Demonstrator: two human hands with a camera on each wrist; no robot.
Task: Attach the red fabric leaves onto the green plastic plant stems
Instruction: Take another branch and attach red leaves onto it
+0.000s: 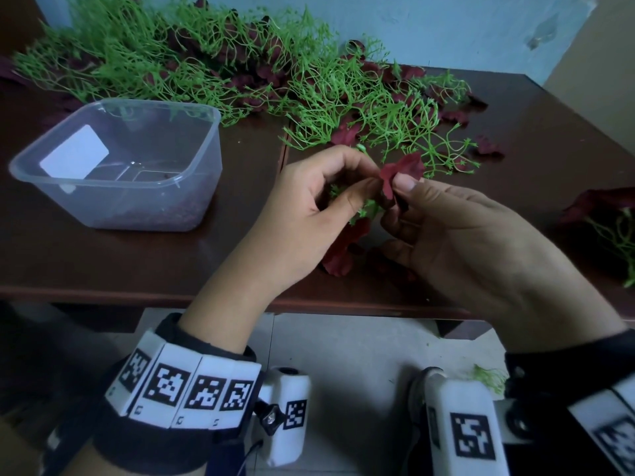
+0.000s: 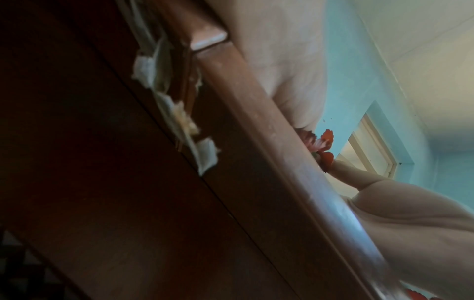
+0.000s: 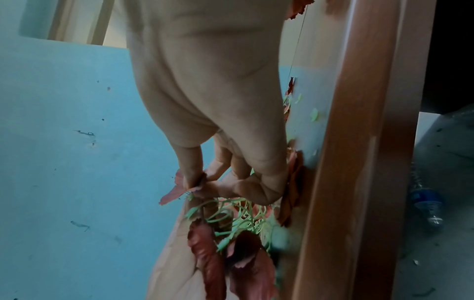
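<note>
In the head view my right hand [image 1: 400, 192] pinches a red fabric leaf [image 1: 402, 169] between thumb and forefinger above the brown table [image 1: 120, 262]. My left hand [image 1: 365, 176] curls round a green plastic stem sprig [image 1: 368, 208] and touches the leaf's base. Below the hands, more red leaves [image 1: 343, 254] hang from the same sprig. The right wrist view has my right hand [image 3: 197, 182] pinching the red leaf [image 3: 177, 190] against the green stems [image 3: 231, 215], with two red leaves [image 3: 205, 255] on the sprig. The left wrist view catches only the leaf [image 2: 326, 146] past the table edge.
A clear plastic tub [image 1: 202, 173] holding a white card stands at the left. A long heap of green stems and red leaves [image 1: 240, 73] runs along the back. Another sprig [image 1: 611, 231] lies at the right edge. A plastic bottle [image 3: 425, 203] lies on the floor.
</note>
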